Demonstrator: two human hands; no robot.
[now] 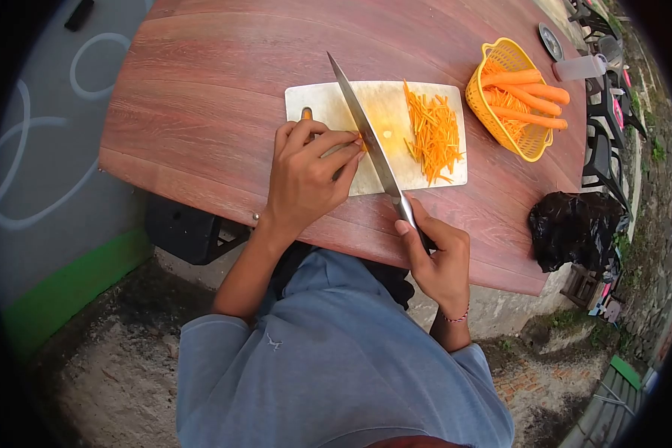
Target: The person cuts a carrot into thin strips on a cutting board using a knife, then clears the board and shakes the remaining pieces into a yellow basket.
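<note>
My right hand [442, 261] is wrapped round the dark handle of a large kitchen knife [369, 133]. Its blade slants across a white cutting board [328, 97], tip toward the far side. Left of the blade, the curled fingers of my left hand [308, 168] press down on a carrot piece [363, 143], mostly hidden beneath them; only a little orange shows at the fingertips. Another small orange bit [306, 113] peeks out behind that hand. On the board's right side lies a heap of carrot strips [434, 136]. An orange stain marks the board's middle.
A yellow basket [494, 123] with whole peeled carrots [529, 102] and shreds stands right of the board on the wooden table [209, 82]. Beyond it are a clear plastic bottle [579, 68] and a dark round dish [550, 42]. A black plastic bag [575, 230] sits at the right edge.
</note>
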